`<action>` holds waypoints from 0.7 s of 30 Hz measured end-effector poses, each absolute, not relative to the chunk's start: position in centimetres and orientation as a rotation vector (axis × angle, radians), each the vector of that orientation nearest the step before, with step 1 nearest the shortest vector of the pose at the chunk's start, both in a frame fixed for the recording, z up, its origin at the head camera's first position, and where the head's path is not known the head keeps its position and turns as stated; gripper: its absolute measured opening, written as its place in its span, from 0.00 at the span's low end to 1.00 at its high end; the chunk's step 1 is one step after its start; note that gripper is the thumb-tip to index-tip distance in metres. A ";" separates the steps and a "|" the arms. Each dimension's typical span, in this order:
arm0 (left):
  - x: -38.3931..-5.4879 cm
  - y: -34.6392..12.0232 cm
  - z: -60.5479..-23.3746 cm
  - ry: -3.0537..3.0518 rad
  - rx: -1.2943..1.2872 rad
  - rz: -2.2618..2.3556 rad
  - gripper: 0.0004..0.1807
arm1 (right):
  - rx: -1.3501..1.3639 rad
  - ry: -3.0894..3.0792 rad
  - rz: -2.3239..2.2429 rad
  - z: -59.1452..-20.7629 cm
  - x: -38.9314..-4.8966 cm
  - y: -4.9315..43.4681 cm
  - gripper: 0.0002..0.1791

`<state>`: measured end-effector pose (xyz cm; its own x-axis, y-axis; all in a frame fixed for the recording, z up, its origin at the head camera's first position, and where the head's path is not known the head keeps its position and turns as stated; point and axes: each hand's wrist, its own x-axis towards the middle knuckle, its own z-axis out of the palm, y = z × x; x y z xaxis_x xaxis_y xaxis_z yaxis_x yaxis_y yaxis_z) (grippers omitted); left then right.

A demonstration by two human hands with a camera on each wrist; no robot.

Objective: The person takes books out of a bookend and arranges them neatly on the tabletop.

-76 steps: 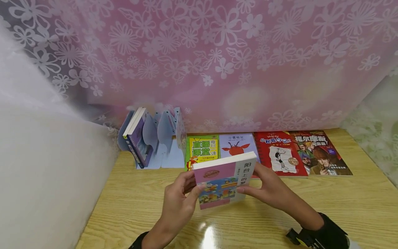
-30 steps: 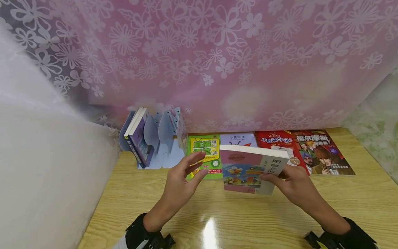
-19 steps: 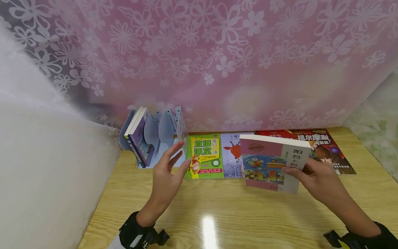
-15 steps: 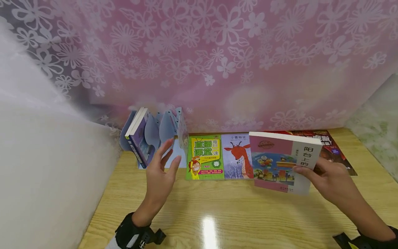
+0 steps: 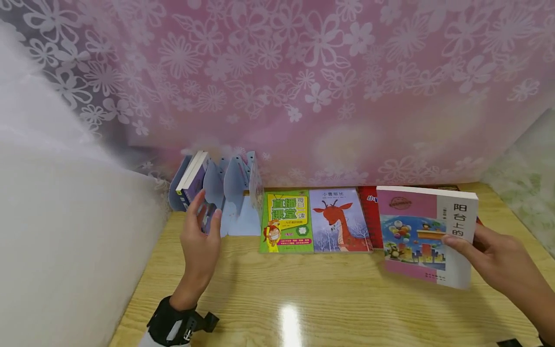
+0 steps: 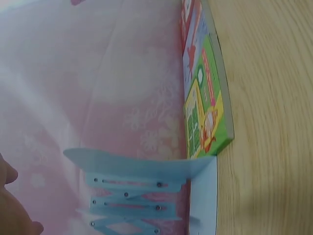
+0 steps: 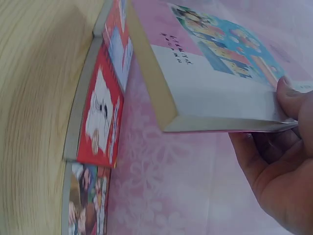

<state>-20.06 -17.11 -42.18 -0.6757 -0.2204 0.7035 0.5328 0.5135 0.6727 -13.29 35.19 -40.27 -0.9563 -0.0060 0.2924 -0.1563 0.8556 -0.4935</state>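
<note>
Head view gives me the right hand (image 5: 498, 255), thumb on the cover and fingers behind, pinching the pink-and-white paperback with a balloon picture (image 5: 427, 236) above the wood-grained table (image 5: 256, 294), partly hiding a red book (image 5: 371, 217). I see the left hand (image 5: 201, 246), empty, thumb and fingers spread apart, before the light-blue rack with upright dividers (image 5: 234, 182), where white-paged books (image 5: 193, 174) lean.

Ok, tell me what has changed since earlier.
The left hand let go of the pink book and moved left, towards the blue rack. The right hand kept hold and carried it right, bringing the deer book fully into view. The green book, deer book and blue rack stayed put.
</note>
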 end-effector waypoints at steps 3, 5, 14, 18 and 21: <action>-20.2 -17.9 -42.1 -1.954 -0.200 -1.211 0.31 | 0.071 -2.770 0.756 -40.3 -13.2 36.3 0.22; -20.3 -18.4 -42.1 -1.944 -0.163 -1.194 0.32 | 0.041 -2.784 0.746 -40.3 -13.1 36.9 0.22; -21.0 -20.3 -42.5 -1.957 -0.049 -1.157 0.35 | 0.062 -2.767 0.730 -42.0 -12.6 39.0 0.23; -21.5 -20.7 -42.9 -2.009 -0.045 -1.151 0.38 | 0.088 -2.765 0.822 -42.7 -12.5 40.6 0.21; -21.8 -20.9 -43.2 -2.036 -0.032 -1.164 0.37 | 0.047 -2.775 0.910 -43.1 -12.5 41.9 0.21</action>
<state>-21.77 -20.89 -43.18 -0.6991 -0.3347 0.6318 0.3747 0.5810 0.7225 -12.48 41.87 -43.11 -0.9752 0.0382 0.2182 -0.0985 0.8075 -0.5816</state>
